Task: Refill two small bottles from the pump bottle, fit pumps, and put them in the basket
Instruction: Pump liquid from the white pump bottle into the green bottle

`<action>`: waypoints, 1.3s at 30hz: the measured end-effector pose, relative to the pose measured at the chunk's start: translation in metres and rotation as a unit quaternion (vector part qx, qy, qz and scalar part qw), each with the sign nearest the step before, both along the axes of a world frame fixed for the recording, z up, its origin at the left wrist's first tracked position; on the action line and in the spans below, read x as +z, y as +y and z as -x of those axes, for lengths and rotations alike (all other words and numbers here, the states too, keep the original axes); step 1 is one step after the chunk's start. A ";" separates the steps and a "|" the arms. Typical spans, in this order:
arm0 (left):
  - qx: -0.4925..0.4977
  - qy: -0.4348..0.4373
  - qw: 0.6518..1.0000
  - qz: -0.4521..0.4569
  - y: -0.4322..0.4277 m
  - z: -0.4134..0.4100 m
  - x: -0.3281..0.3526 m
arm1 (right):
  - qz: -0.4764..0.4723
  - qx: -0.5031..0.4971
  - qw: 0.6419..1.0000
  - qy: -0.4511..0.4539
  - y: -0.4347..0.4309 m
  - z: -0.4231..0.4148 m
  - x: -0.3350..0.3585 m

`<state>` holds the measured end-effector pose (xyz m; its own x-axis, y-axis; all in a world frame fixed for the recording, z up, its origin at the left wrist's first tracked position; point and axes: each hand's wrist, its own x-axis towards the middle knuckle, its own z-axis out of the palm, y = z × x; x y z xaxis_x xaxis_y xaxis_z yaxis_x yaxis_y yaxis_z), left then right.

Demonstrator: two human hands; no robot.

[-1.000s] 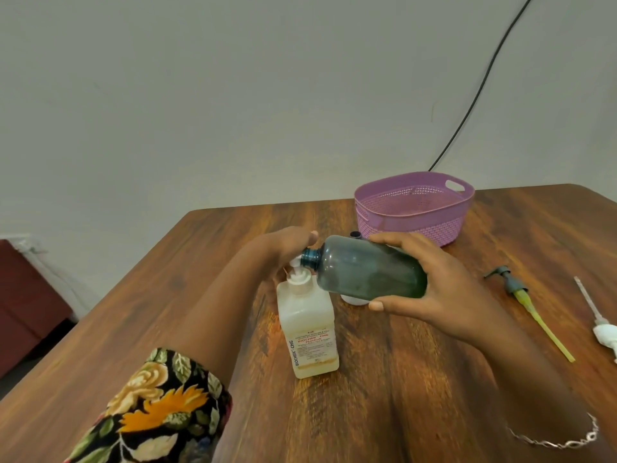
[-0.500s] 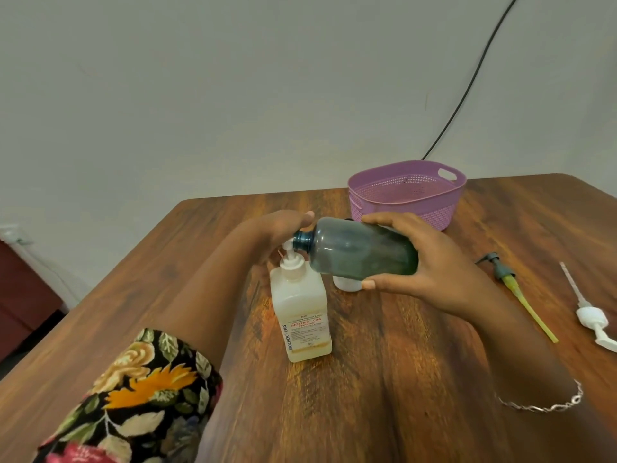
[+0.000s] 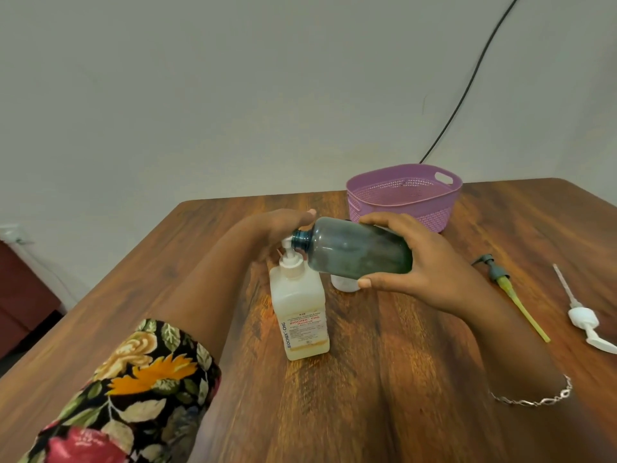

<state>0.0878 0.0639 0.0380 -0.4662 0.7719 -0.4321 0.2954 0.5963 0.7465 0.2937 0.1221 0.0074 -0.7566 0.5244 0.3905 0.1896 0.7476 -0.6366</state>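
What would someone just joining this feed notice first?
The dark green bottle, held on its side in the right hand, mouth at the spout of the pump bottle mid-table, with the left hand on the pump head. Behind stands the purple basket; a green-tubed pump and a white pump lie loose at right.

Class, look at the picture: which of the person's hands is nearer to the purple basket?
Right. The right hand, holding the dark green bottle, is just in front of the basket. The left hand rests on the head of the pump bottle, farther off to the left.
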 end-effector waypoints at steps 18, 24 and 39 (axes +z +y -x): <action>0.000 0.011 1.000 -0.028 -0.001 -0.001 -0.003 | 0.005 0.001 1.000 -0.001 0.001 0.000 -0.002; 0.012 0.139 0.989 -0.037 0.003 -0.001 -0.015 | 0.002 0.004 1.000 -0.012 0.000 0.002 -0.008; 0.017 0.100 0.995 0.007 0.002 -0.001 -0.010 | -0.021 0.000 1.000 -0.017 0.001 0.002 -0.005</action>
<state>0.0887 0.0657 0.0277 -0.5689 0.7491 -0.3394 0.4169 0.6185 0.6661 0.2920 0.1231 0.0023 -0.7699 0.5078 0.3865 0.2104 0.7737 -0.5976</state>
